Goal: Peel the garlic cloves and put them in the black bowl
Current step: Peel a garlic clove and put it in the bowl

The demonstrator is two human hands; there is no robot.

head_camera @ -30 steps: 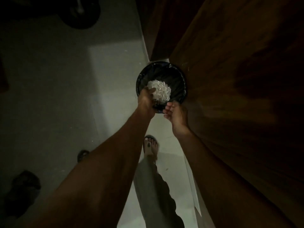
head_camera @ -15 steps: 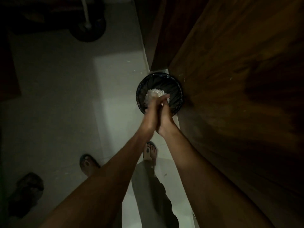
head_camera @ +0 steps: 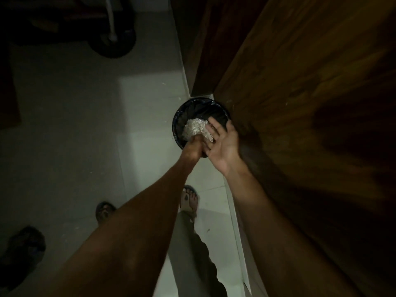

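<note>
A round black bin (head_camera: 200,108) stood on the floor (head_camera: 85,136), tucked in the corner by a brown wood door (head_camera: 300,103). A shiny, crinkly black bag lined it. Inside lay a heap of thin, pale, flaky peels (head_camera: 194,129). They looked like dry garlic skins, but the light was too dim to be sure. No cloves or bowl could be made out.

Both hands were held over the bin. The right hand (head_camera: 222,144) was flat, palm up, with its fingers (head_camera: 211,129) spread and straight, just above the peels. A few pale bits seemed to stick to them. The left hand (head_camera: 192,146) came in from the side and touched the right palm. It was blurry and dark, so I could not tell if its grip was pressed together or loose.

The floor was smooth, pale tile, with a brighter patch in the middle. Small white flecks lay on it near the bin. The door's wood was smooth with dark, wavy grain. A thin white strip ran along its foot.

Below the arms, one foot in a sandal (head_camera: 189,198) stood on the tile, with a loose grey trouser leg (head_camera: 192,249) over it. Another sandalled foot (head_camera: 104,211) stood to the left. A dark shoe (head_camera: 23,249) lay well apart in the shadow. A round dark base with a white pole (head_camera: 111,24) stood far back.
</note>
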